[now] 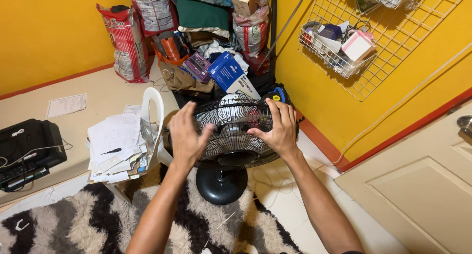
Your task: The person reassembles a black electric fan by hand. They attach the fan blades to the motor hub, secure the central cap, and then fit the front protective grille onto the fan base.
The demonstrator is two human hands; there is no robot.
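Shaggy black, white and tan rug [64, 219] fills the near floor from 6 to 8 o'clock, and both bare forearms cross it toward the centre. Beyond the rug, a small black electric fan with a round wire grille [231, 131] stands on its round black base [221, 184] at the middle of the view, tipped back so the grille faces up.

At 9 o'clock a black printer [27, 148] sits on the low beige surface, and just beside it, nearer the fan, a loose stack of white papers [115, 146] leans against a white plastic chair [153, 116]. At 12 o'clock, cartons and printed sacks are piled against the yellow wall. At 2 o'clock hangs a white wire wall basket [334, 55] of small items.

The left hand [186, 138] is at the grille's 9 o'clock edge, fingers spread; whether it grips cannot be told. The right hand [278, 128] lies flat on the grille's 3 o'clock side, fingers splayed over the wires, clasping nothing.

With the fan leaning on a small base, uneven pressure could topple it toward the papers, and fingertips could slip between the wires.
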